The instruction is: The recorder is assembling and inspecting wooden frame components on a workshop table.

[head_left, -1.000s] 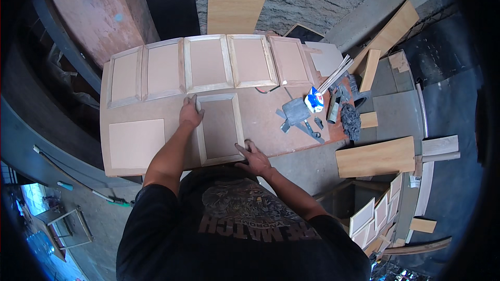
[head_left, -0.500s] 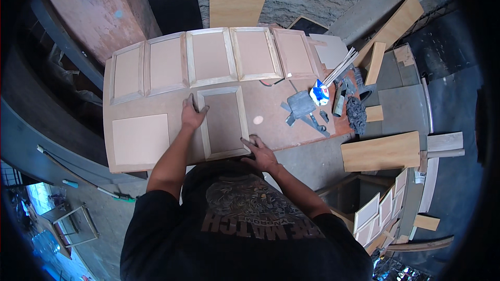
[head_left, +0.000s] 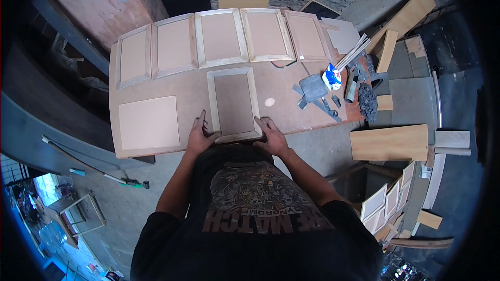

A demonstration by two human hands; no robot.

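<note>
A wooden framed panel (head_left: 234, 105), with a pale mitred frame round a brown board, lies flat on the worktable (head_left: 156, 89) in front of me. At its near left corner is my left hand (head_left: 200, 136), fingers stretched out and spread, thumb reaching to the frame's edge. My right hand (head_left: 272, 138) rests against the near right corner, its fingers apart and the tips at the frame's side. Neither hand wraps round the frame. Left of the left hand lies a loose flat board (head_left: 149, 124).
Several similar framed panels (head_left: 221, 39) line the table's far side. To the right lie a grey flat tool (head_left: 313, 88), a blue-and-white packet (head_left: 332, 76), a bundle of thin sticks (head_left: 353, 53) and a dark crumpled cloth (head_left: 367, 101). A plywood board (head_left: 388, 142) stands beyond the table's right end.
My left hand has moved from the panel's far left side down to its near left corner. The right hand stays by the near right corner. The whole view has shifted slightly.
</note>
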